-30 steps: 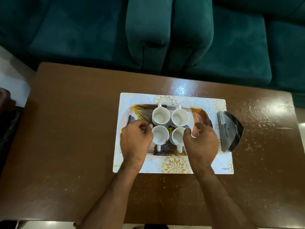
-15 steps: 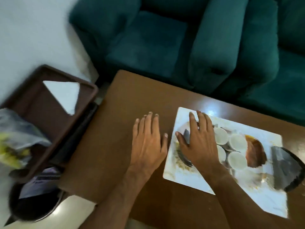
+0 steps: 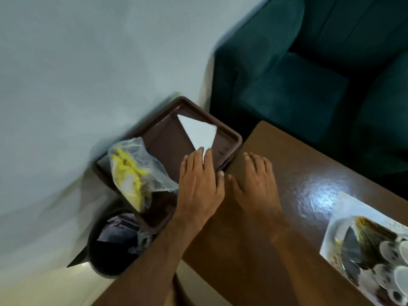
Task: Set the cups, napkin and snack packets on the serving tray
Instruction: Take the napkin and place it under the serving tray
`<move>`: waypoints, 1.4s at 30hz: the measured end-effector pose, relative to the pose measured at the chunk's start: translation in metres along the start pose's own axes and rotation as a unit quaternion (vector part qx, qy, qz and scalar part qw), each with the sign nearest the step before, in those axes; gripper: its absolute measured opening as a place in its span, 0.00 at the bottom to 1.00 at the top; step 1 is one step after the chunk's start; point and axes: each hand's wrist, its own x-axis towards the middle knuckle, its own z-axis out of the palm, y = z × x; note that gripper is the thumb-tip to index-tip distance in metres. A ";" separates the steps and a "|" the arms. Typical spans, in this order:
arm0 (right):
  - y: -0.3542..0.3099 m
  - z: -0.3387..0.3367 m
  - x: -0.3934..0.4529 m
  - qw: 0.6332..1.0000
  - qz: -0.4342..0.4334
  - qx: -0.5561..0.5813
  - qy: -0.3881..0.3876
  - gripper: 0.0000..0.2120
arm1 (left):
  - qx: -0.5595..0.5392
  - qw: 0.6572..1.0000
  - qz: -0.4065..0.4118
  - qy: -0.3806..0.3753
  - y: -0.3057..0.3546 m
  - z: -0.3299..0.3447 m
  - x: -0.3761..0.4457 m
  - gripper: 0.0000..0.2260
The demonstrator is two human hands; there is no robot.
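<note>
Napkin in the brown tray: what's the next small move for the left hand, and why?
Probably curl the fingers to pinch the white napkin's near corner and lift it. The left hand lies flat with its fingertips at that corner inside the brown tray, gripping nothing. The right hand is open over the table, and the napkin isn't on the serving tray yet.

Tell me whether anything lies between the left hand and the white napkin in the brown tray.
Nothing visible does. The left hand reaches over the brown tray, fingertips at the near corner of the white napkin. The snack bag lies off to the left, clear of that path.
</note>
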 end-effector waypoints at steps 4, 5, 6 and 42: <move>-0.053 0.015 0.042 1.000 0.006 0.023 0.000 0.29 | -0.030 0.999 -0.026 0.008 -0.035 -0.010 0.036 0.25; -0.062 0.018 0.052 0.999 0.013 0.032 0.001 0.27 | -0.049 0.998 -0.030 0.009 -0.040 -0.010 0.045 0.25; -0.070 0.023 0.063 0.999 0.020 0.039 0.001 0.24 | -0.073 0.997 -0.038 0.007 -0.046 -0.009 0.054 0.24; -0.114 0.084 0.146 0.946 0.157 0.262 0.107 0.45 | -0.155 0.987 0.012 -0.030 -0.150 0.021 0.191 0.52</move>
